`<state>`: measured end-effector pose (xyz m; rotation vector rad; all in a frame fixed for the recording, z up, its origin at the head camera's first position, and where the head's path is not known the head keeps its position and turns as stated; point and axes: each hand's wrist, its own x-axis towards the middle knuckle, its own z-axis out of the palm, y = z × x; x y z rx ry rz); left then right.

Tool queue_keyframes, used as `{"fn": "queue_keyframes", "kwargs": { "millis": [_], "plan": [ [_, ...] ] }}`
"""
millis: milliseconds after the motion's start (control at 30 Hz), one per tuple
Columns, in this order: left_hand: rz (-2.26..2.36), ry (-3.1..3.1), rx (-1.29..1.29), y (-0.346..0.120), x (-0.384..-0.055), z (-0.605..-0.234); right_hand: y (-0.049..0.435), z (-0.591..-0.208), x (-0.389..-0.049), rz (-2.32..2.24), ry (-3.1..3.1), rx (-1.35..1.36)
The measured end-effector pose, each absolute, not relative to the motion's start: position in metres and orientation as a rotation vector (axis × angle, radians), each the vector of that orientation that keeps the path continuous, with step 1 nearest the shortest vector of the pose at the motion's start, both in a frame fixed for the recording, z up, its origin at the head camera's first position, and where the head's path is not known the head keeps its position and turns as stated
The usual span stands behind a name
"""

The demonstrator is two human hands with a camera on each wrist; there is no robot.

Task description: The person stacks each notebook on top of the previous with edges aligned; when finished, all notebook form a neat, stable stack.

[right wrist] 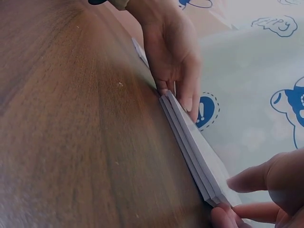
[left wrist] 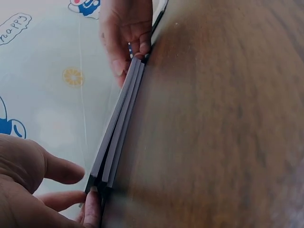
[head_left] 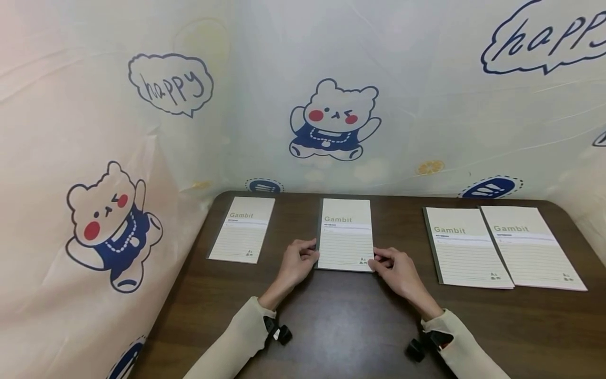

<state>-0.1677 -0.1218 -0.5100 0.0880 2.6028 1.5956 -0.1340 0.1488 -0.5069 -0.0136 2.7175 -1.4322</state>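
Pinching the notebook stack point(head_left: 344, 237) edgewise, left hand point(head_left: 297, 260) and right hand point(head_left: 397, 269) could easily skew it imo if one pushes harder.

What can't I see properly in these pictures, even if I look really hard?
- Head view: the far-left notebook has some writing too small to read.
- Head view: the top-right speech bubble is cut off by the picture's right edge.
- Head view: the insides of the middle notebooks, hidden by the top cover.
- Left wrist view: part of the left hand, cut off by the left and bottom edges.
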Motion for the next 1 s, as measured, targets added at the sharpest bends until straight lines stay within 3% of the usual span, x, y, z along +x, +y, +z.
{"fn": "queue_keyframes", "kwargs": {
  "millis": [1000],
  "plan": [
    [1.591, 2.661, 0.184, -0.133, -0.161, -0.509, 0.143, -0.499, -0.139, -1.499, 2.865, -0.102]
  ]
}}
